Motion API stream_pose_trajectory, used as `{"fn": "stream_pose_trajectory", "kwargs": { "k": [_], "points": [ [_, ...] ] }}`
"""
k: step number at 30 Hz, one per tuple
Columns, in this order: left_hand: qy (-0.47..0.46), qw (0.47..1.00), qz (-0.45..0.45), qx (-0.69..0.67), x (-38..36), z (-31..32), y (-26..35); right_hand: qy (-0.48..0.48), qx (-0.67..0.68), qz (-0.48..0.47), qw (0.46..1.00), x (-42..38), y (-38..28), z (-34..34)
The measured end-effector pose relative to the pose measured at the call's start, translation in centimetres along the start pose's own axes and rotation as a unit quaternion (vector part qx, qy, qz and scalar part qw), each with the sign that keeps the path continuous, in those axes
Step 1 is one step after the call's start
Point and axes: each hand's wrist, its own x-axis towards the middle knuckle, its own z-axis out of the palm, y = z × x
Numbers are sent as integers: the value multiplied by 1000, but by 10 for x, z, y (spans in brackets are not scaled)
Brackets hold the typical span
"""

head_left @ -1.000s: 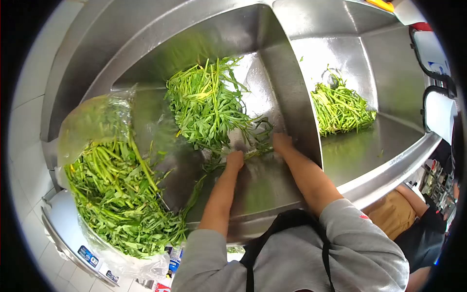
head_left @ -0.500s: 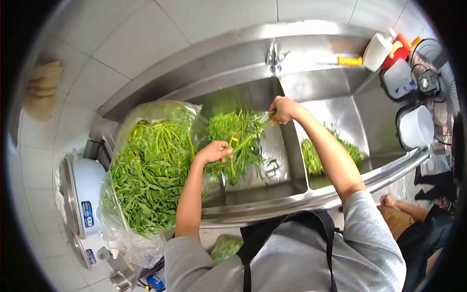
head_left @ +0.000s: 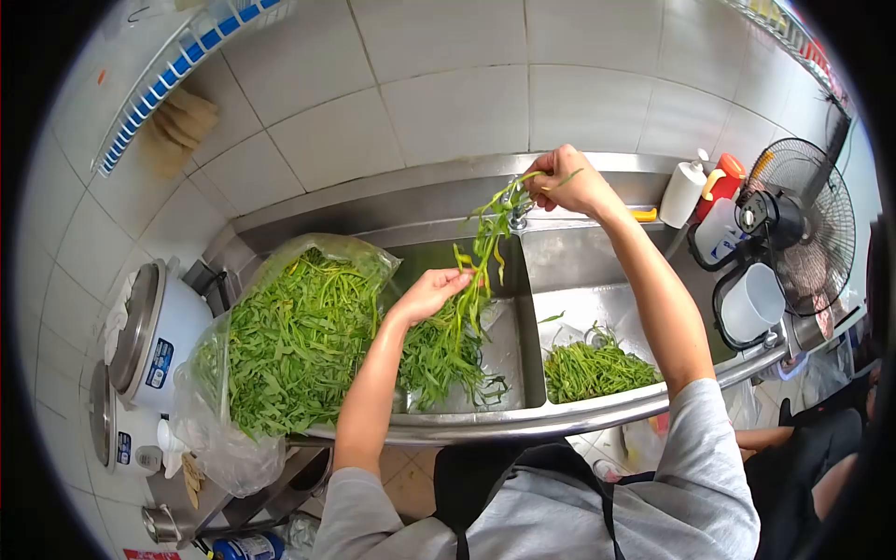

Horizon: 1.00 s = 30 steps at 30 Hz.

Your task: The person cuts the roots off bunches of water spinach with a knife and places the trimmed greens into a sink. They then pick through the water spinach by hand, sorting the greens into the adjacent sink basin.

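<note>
My right hand [head_left: 571, 182] is raised near the tap [head_left: 515, 217] and grips the top of a long green stalk [head_left: 483, 245]. Lower down, my left hand [head_left: 431, 293] closes around the same stalk over the left sink basin [head_left: 509, 347]. Under it lies a heap of leafy greens [head_left: 443, 359]. The right basin [head_left: 571, 306] holds a smaller pile of green stems [head_left: 594, 370].
A clear plastic bag full of greens [head_left: 289, 341] rests at the sink's left end. Rice cookers [head_left: 149, 336] stand further left. Bottles [head_left: 700, 201], a white pot [head_left: 752, 302] and a black fan [head_left: 805, 224] are on the right. Another person [head_left: 812, 457] crouches at lower right.
Both hands have risen out of the basin, the right lifting one stalk up high toward the tap. My head has tilted up, so the wall tiles and fan now show.
</note>
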Motion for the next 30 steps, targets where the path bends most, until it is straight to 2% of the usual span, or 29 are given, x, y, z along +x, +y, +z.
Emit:
{"fn": "stream_pose_trajectory", "kwargs": {
  "k": [1,2,3,5,7,9,10,11,12,15,17,18,19,20,21,22,23,25,26,28,30],
  "points": [
    [5,995,35,-93,0,5,9,25,-12,-7,1000,-3,-3,-4],
    [-28,991,33,-123,0,5,12,47,-26,-21,998,-6,-6,-6],
    [-26,991,32,-127,-1,10,17,36,-46,-18,998,-15,-14,-12],
    [-32,996,31,-78,-8,11,28,43,-153,-87,983,-33,-30,-23],
    [-29,993,42,-105,-8,8,23,147,-226,-141,953,-49,-59,-46],
    [-24,991,12,-128,-15,1,32,247,-205,-119,940,-71,-104,-81],
    [-39,991,24,-123,-19,-3,34,334,-255,-155,894,-78,-117,-101],
    [-17,989,-12,-149,-24,-10,33,411,-304,-189,838,-86,-130,-123],
    [9,983,-51,-177,-26,-15,34,446,-321,-171,818,-96,-150,-142],
    [43,983,-56,-168,-37,-29,37,497,-357,-155,776,-115,-202,-162],
    [40,979,-41,-197,-36,-38,37,412,-363,-86,831,-110,-213,-143],
    [28,971,-25,-236,-32,-42,34,326,-302,-75,893,-109,-212,-118],
    [15,967,-17,-253,-29,-45,37,291,-430,-181,835,-89,-182,-111],
    [-18,966,-8,-257,-27,-48,40,201,-385,-183,882,-82,-172,-72],
    [-68,963,8,-262,-23,-52,40,157,-385,-134,899,-75,-161,-31],
    [-112,952,11,-283,-19,-54,39,56,-380,-121,915,-66,-141,0],
    [-107,952,6,-287,-19,-54,39,11,-363,-129,923,-55,-115,32],
    [-146,924,-14,-353,-16,-53,43,-14,-400,-253,881,-38,-62,78],
    [-159,923,-10,-350,-15,-53,42,-18,-398,-256,881,-30,-44,91],
    [-159,925,-21,-346,-16,-52,38,11,-307,-265,914,-20,-23,107],
    [-186,916,-38,-353,-17,-57,31,-24,-302,-250,920,-15,-12,109]
  ]
}}
